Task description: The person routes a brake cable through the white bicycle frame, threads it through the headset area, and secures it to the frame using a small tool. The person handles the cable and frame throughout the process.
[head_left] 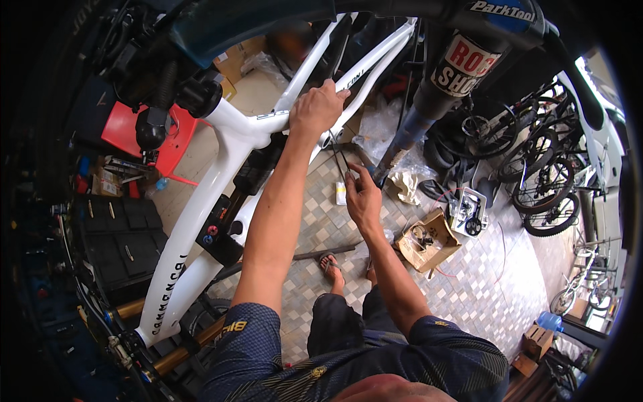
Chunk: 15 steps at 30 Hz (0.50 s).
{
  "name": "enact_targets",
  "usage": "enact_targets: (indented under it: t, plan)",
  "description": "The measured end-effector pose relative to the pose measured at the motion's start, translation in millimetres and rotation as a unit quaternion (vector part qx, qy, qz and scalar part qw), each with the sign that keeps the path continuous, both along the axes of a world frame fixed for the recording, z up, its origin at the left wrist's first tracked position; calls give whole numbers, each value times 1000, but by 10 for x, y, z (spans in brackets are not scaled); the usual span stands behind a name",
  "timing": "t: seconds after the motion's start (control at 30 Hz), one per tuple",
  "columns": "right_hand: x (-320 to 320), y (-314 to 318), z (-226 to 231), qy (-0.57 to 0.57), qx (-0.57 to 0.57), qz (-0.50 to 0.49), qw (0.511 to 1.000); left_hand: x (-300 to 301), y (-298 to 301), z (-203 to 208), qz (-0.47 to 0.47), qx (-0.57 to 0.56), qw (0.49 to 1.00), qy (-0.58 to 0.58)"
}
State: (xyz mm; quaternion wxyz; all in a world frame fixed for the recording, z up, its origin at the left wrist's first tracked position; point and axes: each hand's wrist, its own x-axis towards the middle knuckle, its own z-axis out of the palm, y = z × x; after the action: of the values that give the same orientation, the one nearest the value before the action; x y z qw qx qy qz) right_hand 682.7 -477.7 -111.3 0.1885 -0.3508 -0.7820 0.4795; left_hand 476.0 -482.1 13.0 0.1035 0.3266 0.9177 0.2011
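Observation:
A white bicycle frame (175, 234) is held up in front of me, its thick tubes running from the lower left to the upper middle. My left hand (317, 109) wraps over the frame near the joint of its rear tubes. A rear shock (220, 221) with small red and blue dials sits inside the frame. Lower and to the right, my right hand (364, 199) pinches a thin, dark, rod-like or cable-like piece (339, 155). That piece slants up toward the frame below my left hand. Whether its upper end touches the frame I cannot tell.
A dark stand post (402, 137) rises close to my right hand. On the tiled floor lie an open cardboard box (429, 242), a white tray of parts (469, 213) and clear plastic wrap (382, 134). A red chair (151, 137) stands left, several bicycles (546, 177) right.

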Motion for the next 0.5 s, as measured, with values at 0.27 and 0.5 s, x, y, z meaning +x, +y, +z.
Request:
enact_targets:
  t: [0.27,0.5]
  plan:
    - [-668,206,617,-23,87,8,996,9,48,-8,11,-13,1000,-3]
    - [-88,310,674,-133,186,41,973,-60,39,-53,7,-1,1000,-25]
